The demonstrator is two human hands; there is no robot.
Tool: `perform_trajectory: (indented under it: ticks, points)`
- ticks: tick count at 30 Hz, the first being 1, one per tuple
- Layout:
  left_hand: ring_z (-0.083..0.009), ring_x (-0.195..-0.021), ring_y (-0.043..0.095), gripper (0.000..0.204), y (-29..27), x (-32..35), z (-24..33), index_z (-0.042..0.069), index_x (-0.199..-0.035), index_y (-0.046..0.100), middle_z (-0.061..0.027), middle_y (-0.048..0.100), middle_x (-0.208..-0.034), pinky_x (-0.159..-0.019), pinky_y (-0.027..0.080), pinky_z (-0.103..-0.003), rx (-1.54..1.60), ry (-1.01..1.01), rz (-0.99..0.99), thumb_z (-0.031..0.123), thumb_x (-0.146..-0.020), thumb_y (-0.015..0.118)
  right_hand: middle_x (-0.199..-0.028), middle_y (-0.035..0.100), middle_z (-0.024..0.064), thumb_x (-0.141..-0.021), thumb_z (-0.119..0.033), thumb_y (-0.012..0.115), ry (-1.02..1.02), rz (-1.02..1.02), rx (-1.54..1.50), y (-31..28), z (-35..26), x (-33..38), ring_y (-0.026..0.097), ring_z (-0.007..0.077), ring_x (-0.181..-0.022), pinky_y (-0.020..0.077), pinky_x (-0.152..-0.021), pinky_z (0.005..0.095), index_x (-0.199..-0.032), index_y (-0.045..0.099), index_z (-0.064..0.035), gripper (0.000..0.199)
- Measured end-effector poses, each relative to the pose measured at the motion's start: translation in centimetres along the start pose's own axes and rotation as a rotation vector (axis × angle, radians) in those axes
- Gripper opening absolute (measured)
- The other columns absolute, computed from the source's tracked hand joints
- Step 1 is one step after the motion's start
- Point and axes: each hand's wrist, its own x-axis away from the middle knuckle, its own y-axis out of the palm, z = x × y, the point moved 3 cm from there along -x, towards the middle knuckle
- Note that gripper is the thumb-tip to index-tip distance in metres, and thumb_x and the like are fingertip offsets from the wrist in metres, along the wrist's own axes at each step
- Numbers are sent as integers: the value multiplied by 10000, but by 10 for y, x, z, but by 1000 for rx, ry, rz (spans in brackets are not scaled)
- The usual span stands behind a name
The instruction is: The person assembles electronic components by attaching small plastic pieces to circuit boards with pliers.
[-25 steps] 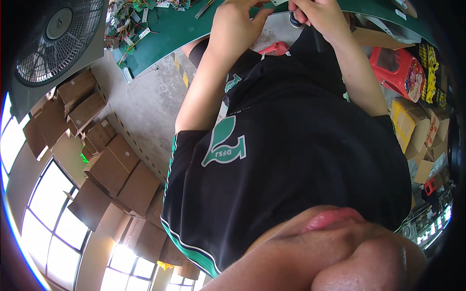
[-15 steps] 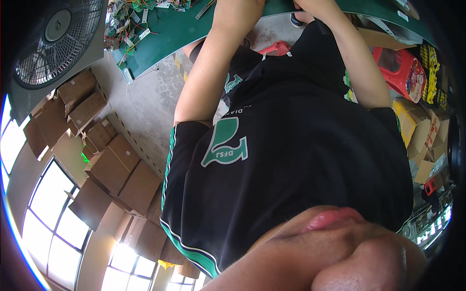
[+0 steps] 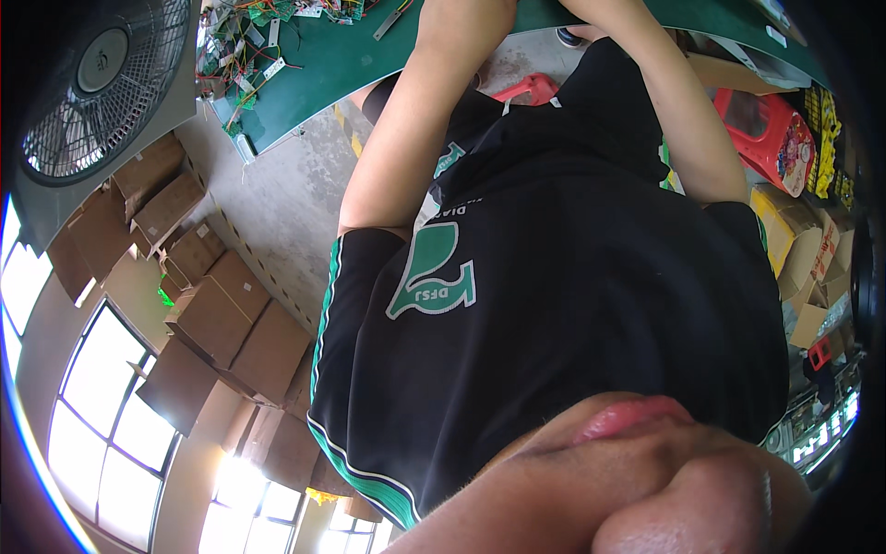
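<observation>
At the upper edge, my left hand [image 3: 469, 20] reaches over the green table [image 3: 337, 81]; its fingers are cut off by the frame. My right hand [image 3: 600, 7] is further right at the same edge, showing only its wrist side. Whether either one holds anything cannot be seen. Left of my left hand, a slim flat metal piece [image 3: 392, 21] lies on the table. Beyond it, in the upper left, is a tangled pile of small circuit boards with thin coloured wires [image 3: 263, 55].
A grey fan [image 3: 101, 102] stands at the far left. Cardboard boxes [image 3: 221, 319] are stacked beside the windows. A red plastic stool [image 3: 528, 90] is under the table edge. On the right are a red plastic piece [image 3: 761, 134] and open cartons [image 3: 803, 249].
Both forearms appear slightly further right, and the surroundings have shifted a little with the view. No taking hold or letting go is visible.
</observation>
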Motion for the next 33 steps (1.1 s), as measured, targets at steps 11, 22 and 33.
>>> perform_trajectory:
  ticks: [11, 22, 33]
  points:
    - [-416, -1060, 648, 372, -4, 8, 12, -17, -1172, 608, -233, 621, -1168, -908, 537, -475, -23, -4, 81, 201, -893, 720, -962, 697, 174, -891, -181, 774, 231, -164, -73, -23, -10, -6, 693, 275, -791, 537, -683, 402, -1194, 556, 23, 426]
    - [-349, -1296, 564, 332, -4, 24, -14, 129, -1215, 736, -120, 629, -1369, -1059, 425, -508, -86, 393, 143, 122, -890, 671, -849, 658, 118, -888, -137, 760, 321, -196, -248, -24, -13, -3, 622, 175, -603, 494, -537, 338, -1153, 557, 21, 370]
    - [-345, -1361, 524, 373, -6, 26, -10, 152, -1252, 742, -144, 607, -1413, -1097, 396, -530, -55, 452, 95, 135, -889, 659, -815, 638, 104, -879, -147, 774, 317, -205, -247, -25, -15, -4, 597, 163, -573, 478, -524, 331, -1113, 567, 11, 350]
